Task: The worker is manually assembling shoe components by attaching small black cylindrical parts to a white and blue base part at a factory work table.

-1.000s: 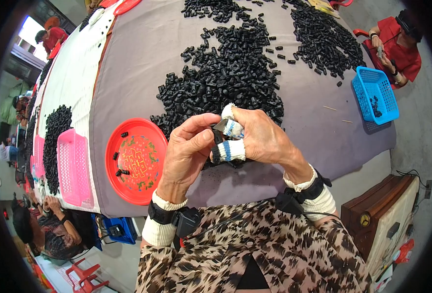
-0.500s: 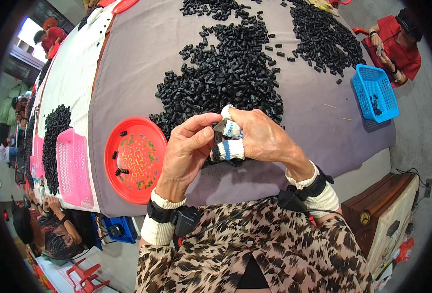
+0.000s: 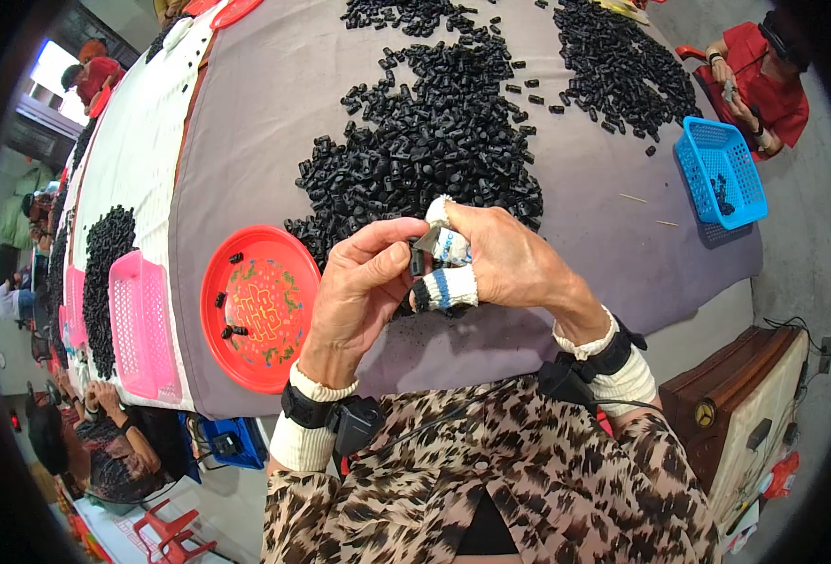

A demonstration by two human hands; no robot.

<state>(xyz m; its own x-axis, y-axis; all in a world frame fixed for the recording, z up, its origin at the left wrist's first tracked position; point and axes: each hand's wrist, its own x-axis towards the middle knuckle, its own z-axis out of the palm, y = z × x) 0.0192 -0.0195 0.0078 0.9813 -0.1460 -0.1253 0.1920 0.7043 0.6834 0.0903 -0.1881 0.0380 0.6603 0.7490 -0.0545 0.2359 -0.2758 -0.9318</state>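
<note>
My left hand [image 3: 359, 282] pinches a small black plastic part [image 3: 417, 261] between thumb and fingertips. My right hand [image 3: 523, 258], with white knitted covers on its thumb and fingers, grips a small grey blade [image 3: 427, 242] whose tip is against or very close to the part. Most of the blade is hidden by the fingers. Just beyond both hands lies a large heap of similar black parts [image 3: 434, 141]. Left of my left hand is a red plate [image 3: 213, 324] with several black pieces on it.
A pink basket [image 3: 138, 324] stands beside another black heap [image 3: 107, 273] at left. At right are a blue basket [image 3: 744, 216], two thin sticks [image 3: 633, 197] on the grey cloth [image 3: 613, 282], and a seated person in red [image 3: 763, 94]. A wooden cabinet [image 3: 716, 399] stands lower right.
My right hand has shifted very slightly to the right, and the blade and the black part show a little more between the hands. My left hand stays nearly where it was.
</note>
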